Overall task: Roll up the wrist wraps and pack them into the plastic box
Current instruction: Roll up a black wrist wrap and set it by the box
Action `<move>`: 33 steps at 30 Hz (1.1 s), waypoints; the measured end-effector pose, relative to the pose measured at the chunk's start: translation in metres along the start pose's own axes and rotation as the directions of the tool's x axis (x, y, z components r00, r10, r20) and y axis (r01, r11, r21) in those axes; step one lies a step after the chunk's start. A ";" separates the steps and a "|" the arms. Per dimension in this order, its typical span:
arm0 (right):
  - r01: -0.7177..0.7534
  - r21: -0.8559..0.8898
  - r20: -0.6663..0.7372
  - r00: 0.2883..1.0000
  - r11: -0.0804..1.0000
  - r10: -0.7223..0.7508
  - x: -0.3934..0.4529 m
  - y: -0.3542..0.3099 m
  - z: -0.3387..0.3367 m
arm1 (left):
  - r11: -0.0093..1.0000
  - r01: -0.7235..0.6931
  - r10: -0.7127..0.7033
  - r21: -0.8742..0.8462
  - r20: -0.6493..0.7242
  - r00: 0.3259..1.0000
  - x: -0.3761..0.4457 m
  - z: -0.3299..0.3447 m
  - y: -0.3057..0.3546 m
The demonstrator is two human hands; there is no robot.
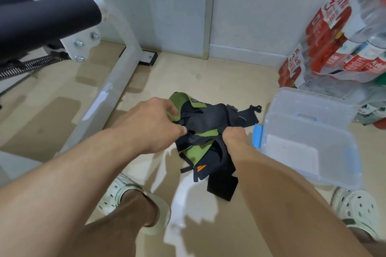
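A tangled heap of black and green wrist wraps (205,123) lies on the beige floor in the middle of the view. My left hand (155,121) grips the heap at its left side, thumb on a green piece. My right hand (234,136) has its fingers curled into the wraps at the lower right of the heap. A black strap end (222,186) trails toward my feet. The clear plastic box (342,152) with blue latches stands open on the floor just right of the heap, with nothing but a white patch showing on its bottom.
A white metal frame of gym equipment (117,81) with a black padded roller (48,16) stands at the left. Shrink-wrapped packs of water bottles (338,33) are stacked at the right behind the box. My feet in pale clogs (135,200) stand below the heap.
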State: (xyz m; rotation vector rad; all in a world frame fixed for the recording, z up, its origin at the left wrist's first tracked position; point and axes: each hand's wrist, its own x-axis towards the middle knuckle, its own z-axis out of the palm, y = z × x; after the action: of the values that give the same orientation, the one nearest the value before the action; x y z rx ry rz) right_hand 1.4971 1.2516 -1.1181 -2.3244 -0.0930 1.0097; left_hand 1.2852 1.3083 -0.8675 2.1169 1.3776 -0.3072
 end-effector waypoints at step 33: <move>0.977 -0.128 0.250 -0.133 -0.169 -0.959 -0.266 -0.032 -0.181 | 0.354 0.256 0.272 -0.899 0.361 0.892 -0.089 -0.022 0.035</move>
State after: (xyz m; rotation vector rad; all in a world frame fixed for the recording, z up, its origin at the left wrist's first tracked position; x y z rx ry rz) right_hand 1.4373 1.1115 -0.8328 -1.4603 -1.9185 0.1150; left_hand 1.2742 1.2441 -0.7939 0.9339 0.8606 0.0420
